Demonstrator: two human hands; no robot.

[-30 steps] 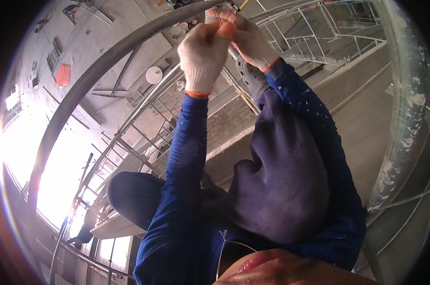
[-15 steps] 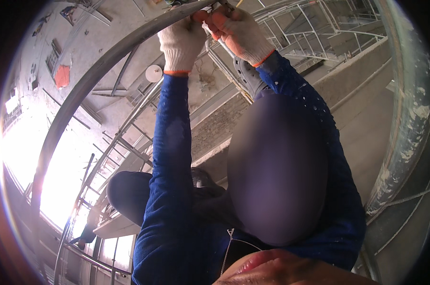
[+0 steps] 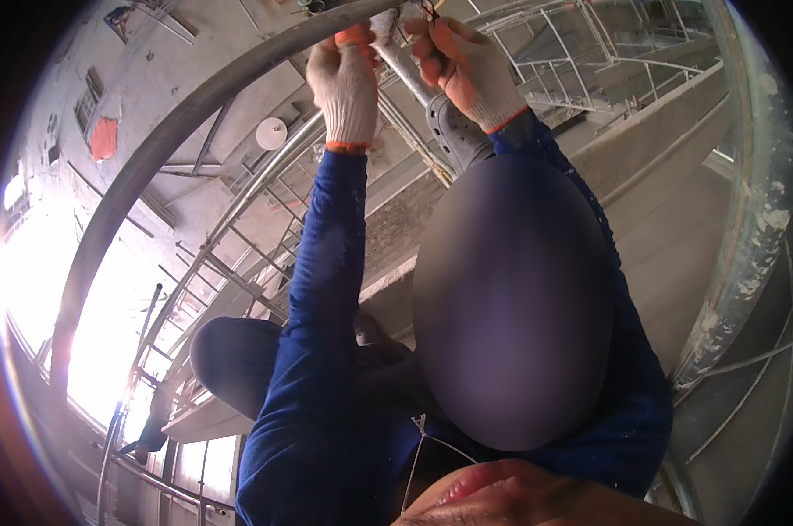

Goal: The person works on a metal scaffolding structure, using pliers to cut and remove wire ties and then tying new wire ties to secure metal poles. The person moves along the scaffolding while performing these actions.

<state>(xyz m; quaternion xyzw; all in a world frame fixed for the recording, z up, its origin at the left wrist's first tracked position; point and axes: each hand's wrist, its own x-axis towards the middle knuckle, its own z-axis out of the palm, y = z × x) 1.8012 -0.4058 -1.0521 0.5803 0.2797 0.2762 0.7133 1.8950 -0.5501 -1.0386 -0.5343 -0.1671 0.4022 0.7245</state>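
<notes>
Our right hand (image 3: 466, 70), in a white and orange glove, has its fingers curled in close beside a thin dark bit of wire (image 3: 429, 9) at the top; we cannot tell whether they have hold of it. Our left hand (image 3: 344, 74), gloved the same way, is well folded at the lower edge of a curved grey pipe (image 3: 174, 116); its fingertips are partly hidden, so we cannot tell what, if anything, they grip. The two hands stand near each other but apart. The wire is by the right end of the pipe's visible stretch, against the top of our view.

We judge the step in hand to be close finger work on the wire beside that pipe. The next move seems to call for a sure pinch with the right fingers, while the left stays steady by the pipe's edge.

Between our hands a pale pole (image 3: 402, 66) slants down toward our grey shoe (image 3: 456, 131). Farther right runs a concrete ledge (image 3: 642, 158), and past its outer edge stands a thick, paint-spotted pipe (image 3: 764, 193).
</notes>
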